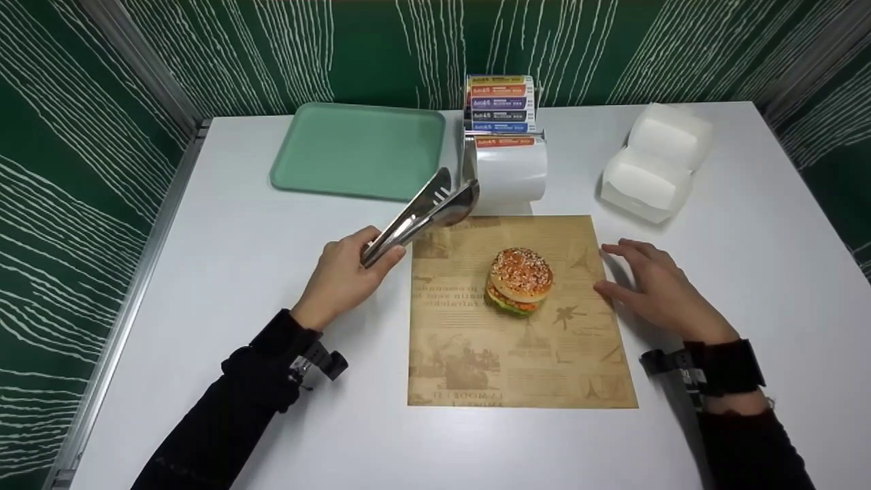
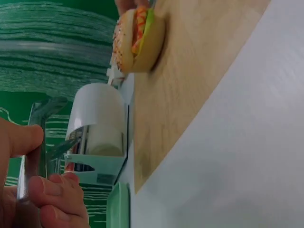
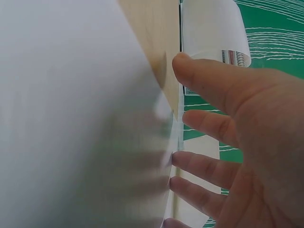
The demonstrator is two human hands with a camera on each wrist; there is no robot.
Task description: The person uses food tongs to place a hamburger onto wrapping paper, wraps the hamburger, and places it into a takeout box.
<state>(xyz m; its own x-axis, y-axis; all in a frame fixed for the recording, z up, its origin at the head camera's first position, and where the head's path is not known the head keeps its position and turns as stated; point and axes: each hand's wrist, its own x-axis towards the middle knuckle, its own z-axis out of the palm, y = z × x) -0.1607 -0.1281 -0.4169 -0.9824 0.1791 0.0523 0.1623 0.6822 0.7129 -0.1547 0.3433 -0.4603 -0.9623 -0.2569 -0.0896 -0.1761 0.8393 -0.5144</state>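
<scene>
At the upper left of the head view, a mint-green plastic tray [image 1: 358,150] lies flat on the white table [image 1: 238,224]. Left of centre, the left hand [image 1: 342,275] curls its fingers and thumb round the handle end of shiny metal tongs [image 1: 425,211], whose tips are pressed together and point up toward the middle of the frame, above the paper's upper left corner. In the centre lies a brown printed sheet of wrapping paper [image 1: 517,354], and a sesame-seed burger with lettuce and orange filling [image 1: 520,279] sits on its upper half, untouched by either hand. Behind the paper, at top centre, stands a white paper roll in a dispenser [image 1: 510,169] with a stack of coloured boxes [image 1: 500,103] behind it. At the right edge of the paper the right hand [image 1: 652,289] hovers palm-down, fingers spread and relaxed, holding nothing. At upper right sits an open white clamshell box [image 1: 656,162].
</scene>
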